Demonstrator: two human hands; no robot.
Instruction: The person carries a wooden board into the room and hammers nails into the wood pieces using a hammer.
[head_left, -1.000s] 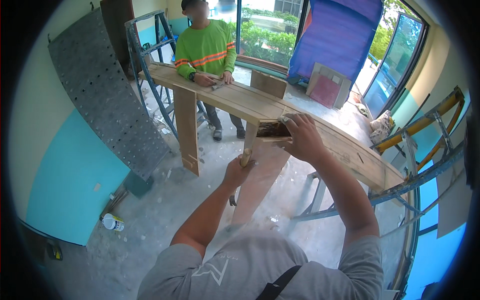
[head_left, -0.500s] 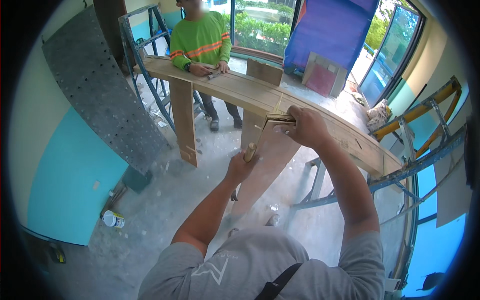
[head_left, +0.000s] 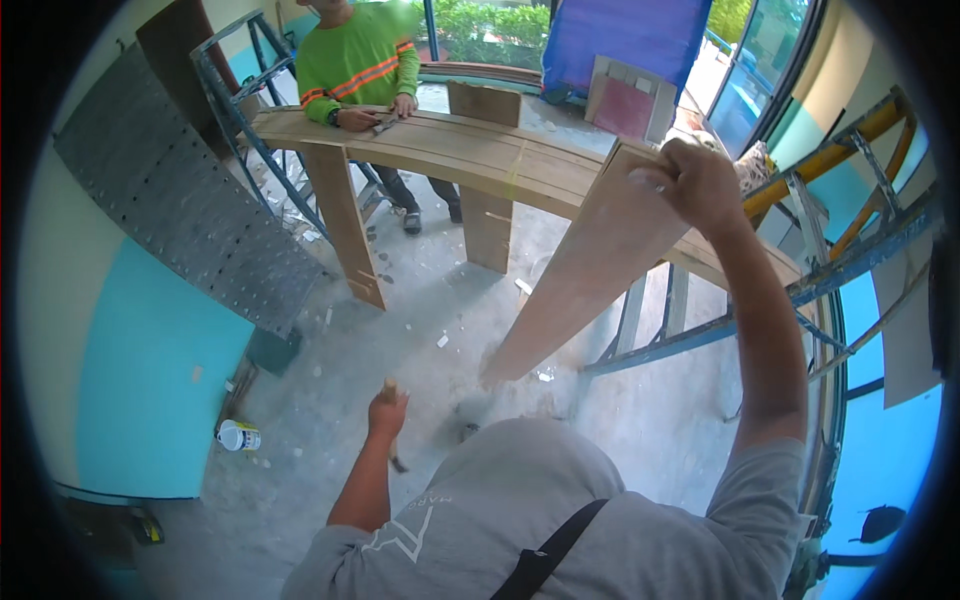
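My left hand (head_left: pixel 387 412) is closed around a hammer (head_left: pixel 391 386) held low over the floor. Its wooden handle end sticks up past my fist, and the dark metal head hangs below. My right hand (head_left: pixel 705 185) grips the top end of a long plywood board (head_left: pixel 590 265), thumb on its near face. That board slants down to the left, its lower end close to the floor. Behind it runs a long wooden bench-like plank (head_left: pixel 440 140), partly hidden by the board. Plywood pieces (head_left: pixel 340 225) hang down from the plank's near side.
Across the plank stands a person in a green shirt (head_left: pixel 350 60), hands on a small tool (head_left: pixel 385 124). Stepladders stand at the left (head_left: pixel 235 110) and right (head_left: pixel 720 325). A grey perforated panel (head_left: pixel 180 170) leans at the left. A white bucket (head_left: pixel 238 435) sits by the turquoise wall.
My right hand has swung the board to the right, away from the hanging pieces. My left hand has dropped down and left with the hammer, away from the board.
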